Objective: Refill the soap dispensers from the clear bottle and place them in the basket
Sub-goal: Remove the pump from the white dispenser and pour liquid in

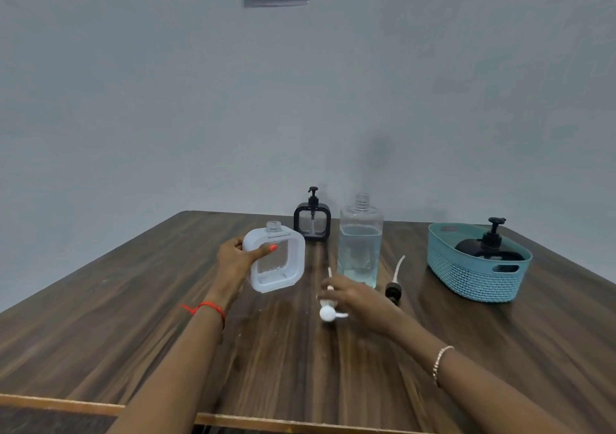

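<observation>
Gripping the uncapped white dispenser [276, 260] by its left edge at centre frame, thumb across its front, the left hand [233, 257] holds a seemingly light, stiff, slippery shell, while the right hand [356, 298] lies blurred over the white pump [328, 312], its grasp unclear.

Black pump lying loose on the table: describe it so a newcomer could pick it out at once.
On the wooden table, find the tall clear bottle of liquid near the middle. Just to its right, between it and the teal basket, the black pump lies flat. Unlike the white pump by the right hand, it has a dark collar, a white tube, and nothing touching it.
</observation>
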